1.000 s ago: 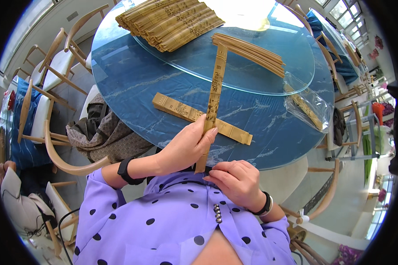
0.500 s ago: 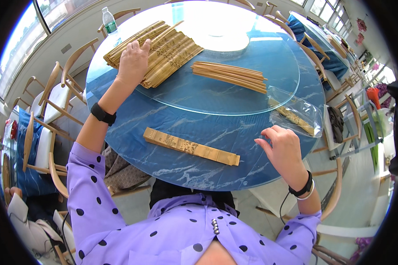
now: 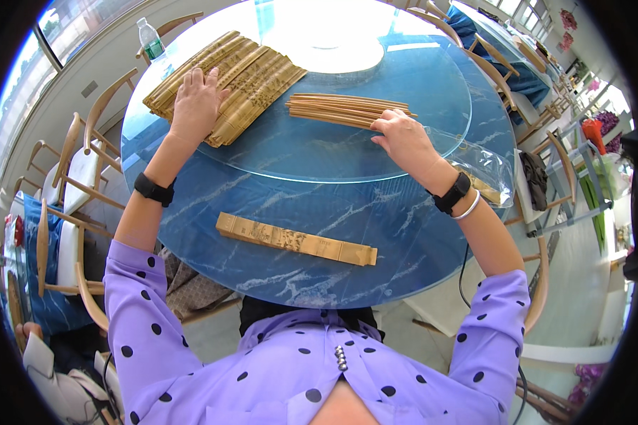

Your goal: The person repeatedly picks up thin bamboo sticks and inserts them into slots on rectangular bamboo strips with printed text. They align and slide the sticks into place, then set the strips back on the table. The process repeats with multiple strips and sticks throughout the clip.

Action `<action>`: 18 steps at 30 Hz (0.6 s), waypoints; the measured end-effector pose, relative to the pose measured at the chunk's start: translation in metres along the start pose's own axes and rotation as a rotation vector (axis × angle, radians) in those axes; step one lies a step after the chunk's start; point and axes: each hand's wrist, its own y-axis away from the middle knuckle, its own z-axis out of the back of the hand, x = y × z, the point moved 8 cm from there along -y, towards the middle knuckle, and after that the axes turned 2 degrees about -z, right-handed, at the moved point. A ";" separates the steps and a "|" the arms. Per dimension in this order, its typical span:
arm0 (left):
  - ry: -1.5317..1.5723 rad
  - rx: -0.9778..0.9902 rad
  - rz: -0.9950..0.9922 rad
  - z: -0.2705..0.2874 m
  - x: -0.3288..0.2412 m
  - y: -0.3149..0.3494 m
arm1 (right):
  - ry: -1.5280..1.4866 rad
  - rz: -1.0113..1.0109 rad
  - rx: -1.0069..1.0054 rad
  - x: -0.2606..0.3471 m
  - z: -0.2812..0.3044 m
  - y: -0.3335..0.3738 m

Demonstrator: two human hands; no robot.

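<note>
At the far left of the round table, a wide fanned stack of tan printed paper chopstick sleeves [image 3: 262,81] lies on the glass. My left hand [image 3: 197,103] rests on it with the fingers spread. To its right lies a row of brown wooden chopsticks [image 3: 333,106]. My right hand [image 3: 404,138] is over their right end, thumb and fingers curled round the nearest sticks; how many it grips is hidden. Nearer to me, a single flat printed sleeve [image 3: 298,239] lies on the blue tabletop. Under my right wrist sits a clear plastic bag [image 3: 485,166] with a printed sleeve in it.
A raised glass turntable [image 3: 298,170] covers the middle of the blue marbled table [image 3: 184,212]. A plastic bottle [image 3: 150,39] stands at the back left edge. Wooden chairs [image 3: 85,156] surround the table, and bright glare covers its far side.
My right hand has moved from above the near right table edge, forward and left, to the ends of the chopsticks. My left hand has stayed on the sleeves, its fingers spreading wider.
</note>
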 end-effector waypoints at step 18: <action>0.864 0.051 0.152 0.113 -0.128 0.248 | -0.006 0.166 -0.027 0.012 -0.023 -0.028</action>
